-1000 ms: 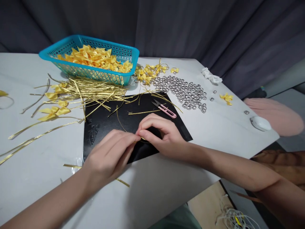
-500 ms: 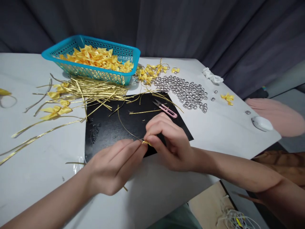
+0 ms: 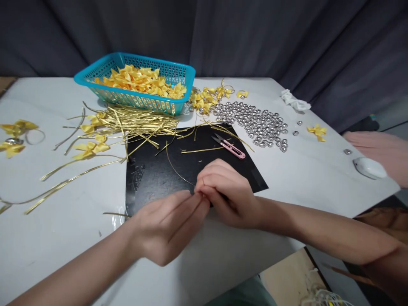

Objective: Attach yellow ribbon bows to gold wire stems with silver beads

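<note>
My left hand (image 3: 172, 223) and my right hand (image 3: 225, 191) meet fingertip to fingertip above the front of a black mat (image 3: 153, 178). Both are closed in a pinch. A thin gold cord (image 3: 174, 165) curves up and left from between the fingertips over the mat. The small yellow ribbon bow that showed between the fingers half a second ago is now covered by them. Beyond my right hand lies a pair of pink thread snips (image 3: 234, 149), blades pointing up and left, near a loose piece of gold cord (image 3: 200, 150).
A blue basket (image 3: 134, 90) of yellow ribbon bows stands at the back, behind a heap of gold cords (image 3: 143, 121). Silver heart-shaped beads (image 3: 255, 123) spread to its right, by finished-looking yellow pieces (image 3: 205, 100). A white tissue (image 3: 295, 102) and white mouse (image 3: 369, 168) lie right.
The view has swung a little left, so the table things appear further right. My fingertips have closed in over the yellow ribbon bow, hiding it.
</note>
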{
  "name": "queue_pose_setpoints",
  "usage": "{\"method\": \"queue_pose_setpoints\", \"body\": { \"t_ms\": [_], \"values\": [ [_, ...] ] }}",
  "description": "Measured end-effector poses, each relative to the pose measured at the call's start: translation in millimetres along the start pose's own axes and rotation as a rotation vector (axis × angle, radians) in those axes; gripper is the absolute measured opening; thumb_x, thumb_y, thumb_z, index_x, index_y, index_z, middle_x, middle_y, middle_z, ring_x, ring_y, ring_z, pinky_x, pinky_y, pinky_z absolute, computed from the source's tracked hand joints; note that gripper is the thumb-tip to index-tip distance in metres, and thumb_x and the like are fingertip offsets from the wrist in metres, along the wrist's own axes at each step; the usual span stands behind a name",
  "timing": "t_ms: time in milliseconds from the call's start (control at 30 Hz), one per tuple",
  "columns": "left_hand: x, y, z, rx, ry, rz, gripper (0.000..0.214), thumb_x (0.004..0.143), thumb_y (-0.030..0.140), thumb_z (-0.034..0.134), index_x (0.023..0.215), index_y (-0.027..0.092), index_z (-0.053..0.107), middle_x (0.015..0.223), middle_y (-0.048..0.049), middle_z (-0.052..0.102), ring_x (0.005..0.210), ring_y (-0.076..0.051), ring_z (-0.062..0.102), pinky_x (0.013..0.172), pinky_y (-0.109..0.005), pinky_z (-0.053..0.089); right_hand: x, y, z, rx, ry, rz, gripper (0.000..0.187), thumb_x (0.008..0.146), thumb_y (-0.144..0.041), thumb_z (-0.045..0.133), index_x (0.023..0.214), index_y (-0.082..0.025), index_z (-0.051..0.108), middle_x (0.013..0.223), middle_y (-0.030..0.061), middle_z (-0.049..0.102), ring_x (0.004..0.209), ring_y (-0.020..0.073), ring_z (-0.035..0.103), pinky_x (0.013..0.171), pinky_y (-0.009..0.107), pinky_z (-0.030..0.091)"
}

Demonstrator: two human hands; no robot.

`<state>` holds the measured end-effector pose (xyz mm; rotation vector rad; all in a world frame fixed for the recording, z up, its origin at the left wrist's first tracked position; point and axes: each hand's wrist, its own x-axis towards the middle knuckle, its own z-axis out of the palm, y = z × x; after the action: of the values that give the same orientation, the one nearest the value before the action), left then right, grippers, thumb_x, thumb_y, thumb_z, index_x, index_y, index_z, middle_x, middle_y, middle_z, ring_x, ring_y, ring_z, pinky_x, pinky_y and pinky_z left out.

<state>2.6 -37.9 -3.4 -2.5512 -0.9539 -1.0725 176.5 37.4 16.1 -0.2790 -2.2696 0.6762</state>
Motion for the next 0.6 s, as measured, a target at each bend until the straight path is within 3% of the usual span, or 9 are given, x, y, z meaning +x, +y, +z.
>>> {"method": "queue_pose_setpoints", "body": {
  "t_ms": [67,133,267,400,600],
  "values": [
    [2,1,2.0,0.027,-0.028,0.099,0.034,0.091,0.010,0.032,0.105,0.006,0.062,0.091,-0.0120,0.072,0.083,-0.021,0.065,0.073,-0.031,0.055,2,-2,-6,-0.081,0.045,-0.056,0.016,0.088,-0.011,0.040,0.077,-0.019,0.049,0.073,0.0038,0.059,0.073,0.0144,0.055,0.074,0.032,0.044],
    [4,1,2.8,0.076,-0.079,0.185,0.032,0.091,0.009,0.032,0.100,0.005,0.063,0.087,-0.0119,0.072,0.079,-0.020,0.065,0.074,-0.030,0.055,5,-4,-12,-0.160,0.179,-0.046,0.019,0.089,-0.011,0.038,0.076,-0.021,0.047,0.071,0.0032,0.055,0.073,0.0148,0.055,0.074,0.032,0.043],
    [9,1,2.5,0.142,-0.120,0.300,0.028,0.091,0.008,0.037,0.094,0.006,0.065,0.086,-0.0108,0.072,0.075,-0.018,0.065,0.072,-0.029,0.055,13,-5,-22,-0.243,0.443,0.132,0.023,0.094,-0.018,0.037,0.073,-0.022,0.045,0.071,0.0031,0.052,0.072,0.0164,0.053,0.073,0.034,0.044],
    [6,1,3.8,0.103,-0.157,0.219,0.028,0.091,0.008,0.036,0.100,0.001,0.062,0.085,-0.0160,0.071,0.072,-0.020,0.064,0.066,-0.031,0.053,17,-1,-28,-0.190,0.542,0.189,0.026,0.094,-0.027,0.040,0.069,-0.024,0.044,0.069,0.0032,0.049,0.069,0.0180,0.053,0.069,0.034,0.046],
    [-4,4,6.4,0.095,-0.182,0.048,0.034,0.092,0.008,0.030,0.112,0.007,0.057,0.097,-0.0143,0.070,0.081,-0.019,0.062,0.066,-0.028,0.052,25,-1,-42,-0.094,0.676,0.179,0.028,0.093,-0.021,0.044,0.065,-0.021,0.042,0.069,0.0021,0.045,0.069,0.0141,0.051,0.068,0.030,0.043]
  ]
}}
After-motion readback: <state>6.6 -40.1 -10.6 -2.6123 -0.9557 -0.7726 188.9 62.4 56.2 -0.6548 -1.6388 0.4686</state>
